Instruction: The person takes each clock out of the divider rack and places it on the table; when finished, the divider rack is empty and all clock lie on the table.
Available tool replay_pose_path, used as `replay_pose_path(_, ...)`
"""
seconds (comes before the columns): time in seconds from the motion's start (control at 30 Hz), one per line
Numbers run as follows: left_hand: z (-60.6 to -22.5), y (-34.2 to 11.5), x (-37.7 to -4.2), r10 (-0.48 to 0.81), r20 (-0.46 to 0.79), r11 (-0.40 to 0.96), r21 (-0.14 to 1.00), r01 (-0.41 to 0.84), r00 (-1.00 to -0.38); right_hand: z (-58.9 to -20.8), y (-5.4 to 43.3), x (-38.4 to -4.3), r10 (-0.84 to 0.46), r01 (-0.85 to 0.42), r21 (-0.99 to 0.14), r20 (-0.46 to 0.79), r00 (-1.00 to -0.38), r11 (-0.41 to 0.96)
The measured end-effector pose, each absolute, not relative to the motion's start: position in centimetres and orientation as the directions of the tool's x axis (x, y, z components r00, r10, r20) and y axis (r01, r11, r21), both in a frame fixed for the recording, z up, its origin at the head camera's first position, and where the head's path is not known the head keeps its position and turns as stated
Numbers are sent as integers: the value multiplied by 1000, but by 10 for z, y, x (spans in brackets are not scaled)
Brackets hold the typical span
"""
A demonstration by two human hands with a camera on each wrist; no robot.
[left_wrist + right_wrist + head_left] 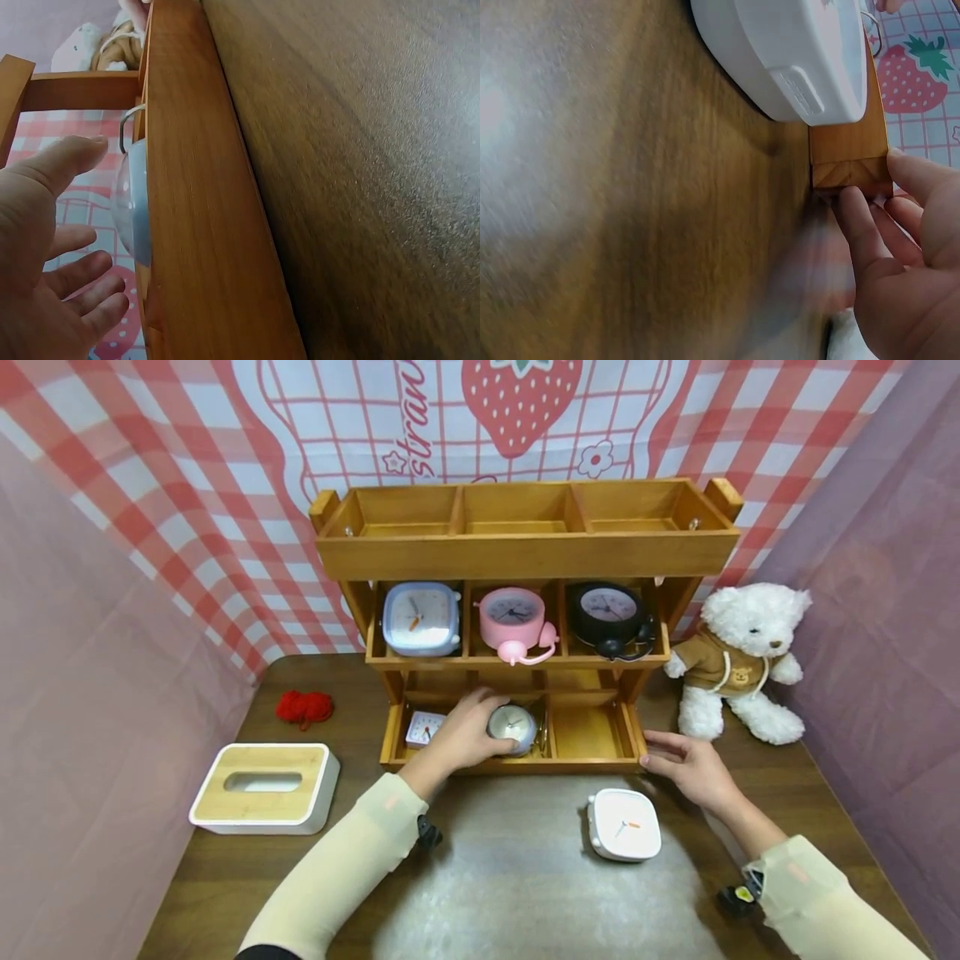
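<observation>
Flanking round clock (pixel 513 723), left fingers (pixel 81 273) loose — wrist view reveals gap, right fingers (pixel 860 223) relaxed against shelf (pixel 849 144)

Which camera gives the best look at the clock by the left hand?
The head view: it shows the clock face-up, though the left hand overlaps its edge. The left wrist view catches it side-on, partly hidden behind the shelf. The right wrist view shows only a metal loop that may belong to it.
</observation>
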State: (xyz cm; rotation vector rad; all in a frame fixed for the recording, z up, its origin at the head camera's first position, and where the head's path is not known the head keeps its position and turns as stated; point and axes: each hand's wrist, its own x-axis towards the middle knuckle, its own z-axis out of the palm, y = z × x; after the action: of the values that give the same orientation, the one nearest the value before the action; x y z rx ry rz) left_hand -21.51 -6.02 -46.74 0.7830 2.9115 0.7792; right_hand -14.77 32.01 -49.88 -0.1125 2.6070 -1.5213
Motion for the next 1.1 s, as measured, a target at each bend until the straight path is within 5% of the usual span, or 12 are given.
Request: replay_pose_path(1.1, -469, -54, -235, 588, -95, 747, 444, 495, -803, -506, 317, -142, -39, -5, -847, -19, -999, 531)
